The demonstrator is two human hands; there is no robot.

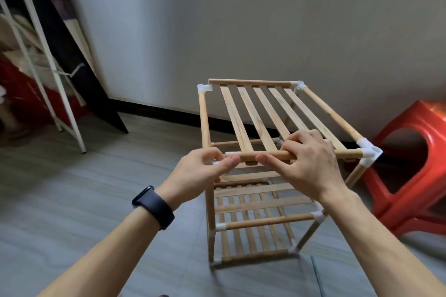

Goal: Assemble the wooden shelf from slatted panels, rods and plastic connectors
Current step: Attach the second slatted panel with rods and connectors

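The step in hand seems to be the closing of the near top corner: the free end of the front rod point(247, 156) has to enter a connector point(216, 163) at the 9 o'clock end of the top panel point(255, 113). The right hand point(306, 154) is curled round this rod, fingers over and thumb under. The left hand point(205, 166), at 9 o'clock from it, pinches a small white piece at the rod end; this is most likely the connector, though the fingers hide most of it.

To do it well, the person should keep the rod in line with the socket and push straight, not at an angle; the right hand should steady the panel so that the other corners are not pulled out. The same connector probably also takes the side rod point(204, 123) and the upright point(210, 210) below, so all the rods should be lined up before any hard pressing; a twisted push could crack the plastic.

The shelf point(253, 202) stands on the grey floor point(96, 188) near the wall, at about 3 o'clock from the middle of the view, with a red stool point(410, 176) at its own 3 o'clock. It is of pale wood, with round rods, flat slats and white corner pieces; three slatted levels show, and the top slats run away from the person.
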